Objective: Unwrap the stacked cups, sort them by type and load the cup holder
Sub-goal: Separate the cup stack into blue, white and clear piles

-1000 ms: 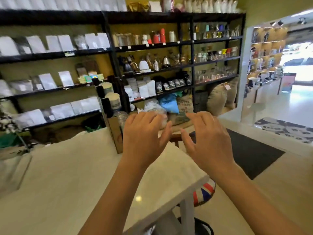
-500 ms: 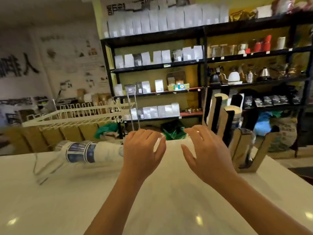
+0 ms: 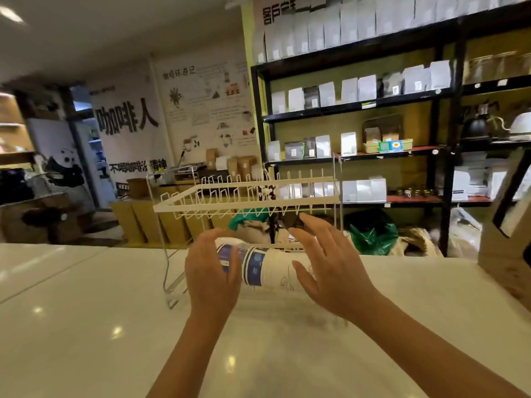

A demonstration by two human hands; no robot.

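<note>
A wrapped stack of paper cups, white with blue printed bands, lies on its side on the white counter under a wire rack. My left hand hovers just in front of the stack's left end, fingers spread and curved, hiding part of it. My right hand is open over the right part of the stack, palm down. I cannot tell whether either hand touches the wrap. The wooden cup holder is cut off at the right edge.
A white wire rack on thin legs stands over the cups at the counter's far side. Black shelves with bags and kettles fill the background. Brown paper bags and green sacks sit on the floor behind the counter.
My view has swung left, from the cup holder to the wire rack. Both open hands have moved onto the lying cup stack, which was left of them half a second ago.
</note>
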